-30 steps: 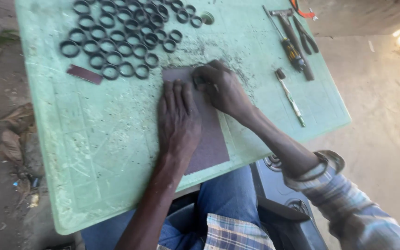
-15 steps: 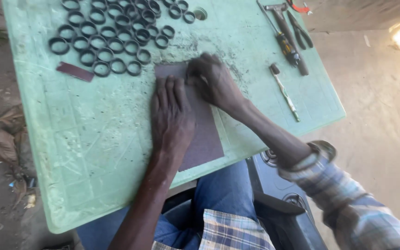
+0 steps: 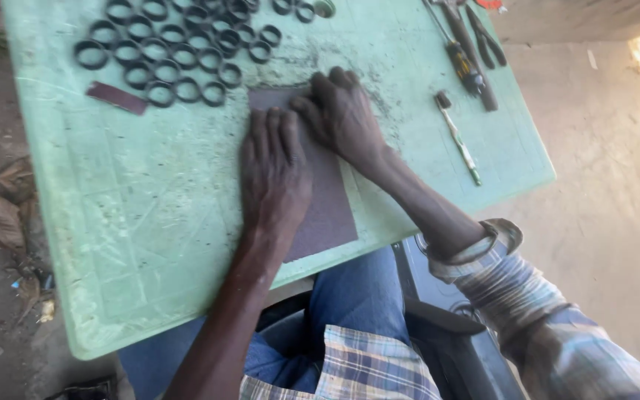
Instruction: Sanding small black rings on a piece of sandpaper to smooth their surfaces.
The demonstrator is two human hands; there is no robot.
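A dark brown sandpaper sheet lies on the green plastic table near its front edge. My left hand rests flat on the sheet, fingers stretched out and pointing away from me. My right hand sits just beyond it at the sheet's far end, fingers bent and pressing down. Whatever is under those fingers is hidden. Several black rings lie in rows at the table's far left, a short way from both hands.
A small dark strip lies below the rings. Pliers, a screwdriver and a thin brush-like tool lie at the far right. Dirt ground surrounds the table. My blue-trousered legs and a dark seat are below.
The view has tilted slightly, so everything sits a little higher in the frame. Both hands stay on the sandpaper in much the same pose.
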